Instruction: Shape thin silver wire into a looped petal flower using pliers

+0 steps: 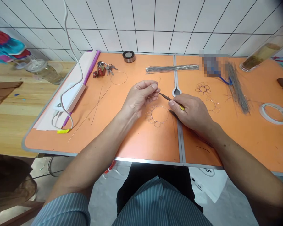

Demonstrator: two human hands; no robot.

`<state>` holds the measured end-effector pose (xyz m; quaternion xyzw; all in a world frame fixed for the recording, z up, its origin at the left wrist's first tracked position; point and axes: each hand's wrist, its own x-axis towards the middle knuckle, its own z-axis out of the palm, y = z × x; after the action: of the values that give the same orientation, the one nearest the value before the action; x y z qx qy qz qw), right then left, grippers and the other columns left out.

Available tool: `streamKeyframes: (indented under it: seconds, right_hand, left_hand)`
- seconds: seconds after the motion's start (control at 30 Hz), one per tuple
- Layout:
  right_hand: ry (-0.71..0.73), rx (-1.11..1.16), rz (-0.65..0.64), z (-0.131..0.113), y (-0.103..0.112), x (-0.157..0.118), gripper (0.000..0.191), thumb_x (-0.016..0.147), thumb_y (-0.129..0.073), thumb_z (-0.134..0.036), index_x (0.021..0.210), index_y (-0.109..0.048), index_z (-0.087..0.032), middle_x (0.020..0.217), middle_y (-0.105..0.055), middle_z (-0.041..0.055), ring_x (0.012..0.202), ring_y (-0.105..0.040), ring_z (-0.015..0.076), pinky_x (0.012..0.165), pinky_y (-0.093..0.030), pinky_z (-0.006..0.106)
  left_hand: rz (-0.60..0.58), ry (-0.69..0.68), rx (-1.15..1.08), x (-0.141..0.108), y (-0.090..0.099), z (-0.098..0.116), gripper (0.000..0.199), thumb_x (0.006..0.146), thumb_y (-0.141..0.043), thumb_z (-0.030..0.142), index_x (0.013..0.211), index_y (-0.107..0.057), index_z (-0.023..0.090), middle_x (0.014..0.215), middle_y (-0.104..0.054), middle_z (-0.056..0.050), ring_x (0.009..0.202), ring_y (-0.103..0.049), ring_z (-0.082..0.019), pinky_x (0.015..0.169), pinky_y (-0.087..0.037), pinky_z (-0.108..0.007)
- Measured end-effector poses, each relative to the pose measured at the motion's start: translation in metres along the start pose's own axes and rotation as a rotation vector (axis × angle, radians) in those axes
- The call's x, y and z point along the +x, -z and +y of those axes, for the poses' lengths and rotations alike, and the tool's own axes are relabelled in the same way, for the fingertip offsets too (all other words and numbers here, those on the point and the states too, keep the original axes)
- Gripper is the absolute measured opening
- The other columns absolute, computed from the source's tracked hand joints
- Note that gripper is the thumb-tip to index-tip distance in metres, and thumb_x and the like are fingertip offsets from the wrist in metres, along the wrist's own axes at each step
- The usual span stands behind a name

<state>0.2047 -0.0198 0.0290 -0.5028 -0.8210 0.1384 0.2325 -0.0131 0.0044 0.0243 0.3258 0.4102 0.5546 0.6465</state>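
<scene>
The one camera is sitting on the person's head and is facing forward and down over the orange folding table (141,144). It is viewing from quite near, with the left hand (141,95) and right hand (193,111) appearing close to the centre. The tiled wall (143,22) is standing at 12 o'clock, the striped shirt (153,204) is showing at 6 o'clock.

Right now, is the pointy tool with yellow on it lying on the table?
No, the right hand holds the pointy tool, its tip close to the left hand.
</scene>
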Motion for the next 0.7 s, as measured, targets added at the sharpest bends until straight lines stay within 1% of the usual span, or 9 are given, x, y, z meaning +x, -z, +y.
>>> streamKeyframes:
  seconds: [0.23,0.33,0.43,0.57,0.63,0.7]
  right_hand:
    - [-0.009,0.026,-0.003,-0.0020,0.0017,-0.0004,0.037,0.107,-0.053,-0.044,0.077,-0.056,-0.024,0.080,-0.062,0.0061,0.075,-0.054,0.0227,0.071,-0.037,0.038]
    - [-0.002,0.070,0.003,-0.0025,0.0026,0.0001,0.039,0.108,-0.052,-0.044,0.075,-0.055,-0.024,0.078,-0.061,0.0057,0.074,-0.054,0.0226,0.071,-0.037,0.038]
    - [-0.008,0.065,0.012,0.0005,0.0015,0.0008,0.040,0.108,-0.052,-0.044,0.073,-0.054,-0.024,0.077,-0.062,0.0056,0.075,-0.055,0.0229,0.071,-0.037,0.039]
    - [-0.031,0.065,0.048,0.0031,0.0000,0.0003,0.035,0.107,-0.055,-0.043,0.078,-0.061,-0.024,0.084,-0.068,0.0064,0.081,-0.061,0.0239,0.073,-0.038,0.039]
    - [-0.033,0.080,0.049,0.0019,0.0008,0.0002,0.038,0.108,-0.054,-0.045,0.077,-0.058,-0.024,0.082,-0.067,0.0057,0.080,-0.059,0.0229,0.071,-0.037,0.038]
    - [-0.051,0.084,0.003,0.0002,0.0019,0.0005,0.042,0.109,-0.052,-0.047,0.073,-0.052,-0.024,0.077,-0.062,0.0042,0.075,-0.055,0.0214,0.069,-0.035,0.038]
  left_hand:
    - [0.033,0.010,0.015,0.0003,0.0010,0.0017,0.023,0.081,-0.097,0.026,0.089,-0.076,0.019,0.080,-0.078,0.000,0.067,-0.071,-0.008,0.068,-0.058,-0.016]
    - [0.049,0.023,-0.003,0.0015,0.0016,0.0019,0.023,0.082,-0.096,0.025,0.090,-0.075,0.019,0.078,-0.077,0.001,0.065,-0.070,-0.007,0.067,-0.058,-0.016]
    - [0.065,0.037,-0.030,0.0037,0.0026,0.0016,0.021,0.084,-0.094,0.021,0.090,-0.074,0.019,0.077,-0.075,0.002,0.063,-0.069,-0.006,0.065,-0.058,-0.015]
    - [0.074,0.064,-0.061,0.0053,0.0036,0.0010,0.020,0.085,-0.092,0.019,0.088,-0.073,0.020,0.076,-0.075,0.002,0.061,-0.069,-0.006,0.063,-0.059,-0.015]
    - [0.068,0.072,-0.072,0.0048,0.0036,0.0007,0.019,0.086,-0.091,0.019,0.088,-0.072,0.019,0.076,-0.075,0.001,0.061,-0.069,-0.006,0.062,-0.059,-0.014]
    - [0.060,0.072,-0.084,0.0039,0.0034,0.0004,0.018,0.087,-0.090,0.018,0.087,-0.073,0.018,0.075,-0.075,0.001,0.060,-0.068,-0.006,0.061,-0.059,-0.014]
